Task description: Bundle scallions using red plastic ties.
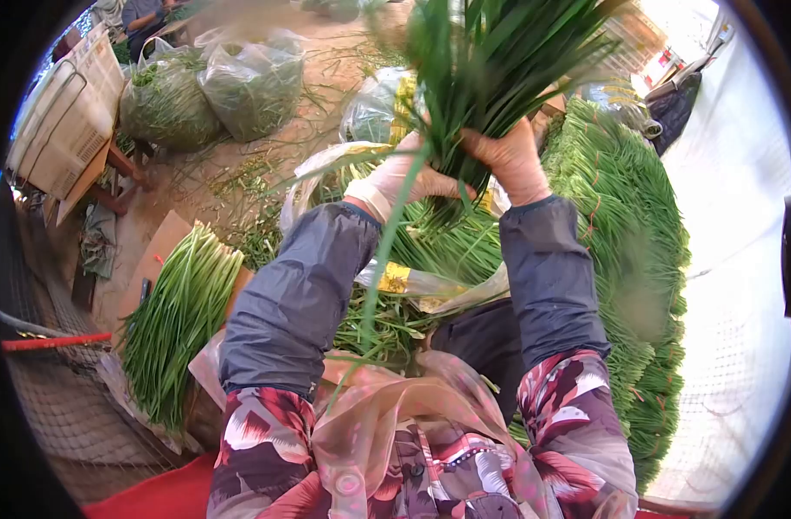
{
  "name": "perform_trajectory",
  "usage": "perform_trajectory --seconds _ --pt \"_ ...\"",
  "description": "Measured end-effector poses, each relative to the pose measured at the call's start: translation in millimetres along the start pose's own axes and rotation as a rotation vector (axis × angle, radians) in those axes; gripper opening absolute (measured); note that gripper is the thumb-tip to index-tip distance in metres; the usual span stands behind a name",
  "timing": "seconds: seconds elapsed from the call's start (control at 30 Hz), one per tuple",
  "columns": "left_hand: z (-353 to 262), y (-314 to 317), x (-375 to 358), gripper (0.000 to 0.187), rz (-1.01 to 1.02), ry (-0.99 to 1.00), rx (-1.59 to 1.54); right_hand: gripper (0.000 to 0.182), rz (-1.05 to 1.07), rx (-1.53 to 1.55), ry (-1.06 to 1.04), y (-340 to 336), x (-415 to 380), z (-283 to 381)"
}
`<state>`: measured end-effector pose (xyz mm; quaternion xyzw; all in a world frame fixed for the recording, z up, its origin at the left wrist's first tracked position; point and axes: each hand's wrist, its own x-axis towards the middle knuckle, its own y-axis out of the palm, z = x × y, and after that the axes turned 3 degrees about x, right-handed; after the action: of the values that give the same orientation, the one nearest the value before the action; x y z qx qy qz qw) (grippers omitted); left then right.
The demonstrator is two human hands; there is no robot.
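A thick bunch of garlic chives (491, 73) stands raised in front of me, leaf tips upward and blurred at the top. My left hand (410, 180), in a pale glove, is closed round its lower left side. From the right, my right hand (510, 160) grips the same bunch with the thumb across the leaves. One long loose leaf (387, 242) dangles past my left wrist. Right below the hands, more chives (447, 246) lie in an opened plastic bag (439, 290) with yellow print.
A bundle of chives (184, 320) rests on a board at left. Tied bundles (620, 259) are stacked along the right beside a white sheet (746, 259). Filled plastic bags (253, 86), a crate (67, 112) and a seated person (143, 22) are farther back. Scraps litter the floor.
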<state>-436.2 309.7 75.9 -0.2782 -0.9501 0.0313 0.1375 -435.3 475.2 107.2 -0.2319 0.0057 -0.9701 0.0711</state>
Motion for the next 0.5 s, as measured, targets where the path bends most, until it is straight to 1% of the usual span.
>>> perform_trajectory --seconds 0.03,0.07,0.1,0.17,0.2,0.23,0.27,0.33,0.37,0.4,0.43,0.47,0.5 --pt "18.7 0.6 4.0 0.069 -0.008 0.017 0.199 0.059 0.067 -0.041 0.075 -4.8 -8.0 -13.2" --pt "40.0 3.7 4.5 0.067 -0.005 -0.209 -0.436 0.067 0.077 0.183 0.293 -6.3 -15.6 -25.6" --pt "57.1 3.8 -5.0 0.056 0.010 -0.059 0.053 0.075 0.084 0.410 0.512 -7.4 -25.3 -37.3" --pt "98.3 8.6 -17.0 0.049 -0.083 -0.310 -0.573 0.083 0.208 0.162 0.547 -11.0 -45.8 -56.9" --pt "121.7 14.5 -19.8 0.049 -0.083 -0.316 -0.573 0.076 0.141 0.399 0.482 -6.2 -58.1 -58.9" --pt "148.2 20.7 -21.6 0.048 -0.093 -0.321 -0.656 0.068 0.070 0.633 0.409 -1.4 -67.1 -60.5" --pt "175.0 27.0 -23.1 0.048 -0.102 -0.326 -0.738 0.068 0.066 0.636 0.410 -5.2 -72.2 -70.9" --pt "218.7 34.3 -22.3 0.048 -0.123 -0.318 -0.894 0.057 0.058 0.470 0.463 -19.0 -79.7 -108.8" --pt "222.2 31.9 -18.1 0.048 -0.136 -0.297 -0.964 0.052 0.065 0.384 0.474 -15.5 -71.2 -105.7" --pt "223.4 26.1 -14.3 0.048 -0.148 -0.272 -1.029 0.044 0.067 -0.043 0.223 -11.0 -65.4 -99.7" --pt "185.9 24.4 -11.7 0.048 -0.149 -0.242 -1.005 0.036 0.052 -0.462 -0.047 -0.4 -59.0 -83.2" --pt "117.9 29.8 -12.1 0.059 -0.062 -0.024 -0.215 0.038 -0.054 -0.211 0.053 2.8 -54.3 -89.1" --pt "71.0 33.9 -16.9 0.070 0.009 0.176 0.581 0.040 -0.145 0.045 0.156 5.1 -49.8 -94.5"
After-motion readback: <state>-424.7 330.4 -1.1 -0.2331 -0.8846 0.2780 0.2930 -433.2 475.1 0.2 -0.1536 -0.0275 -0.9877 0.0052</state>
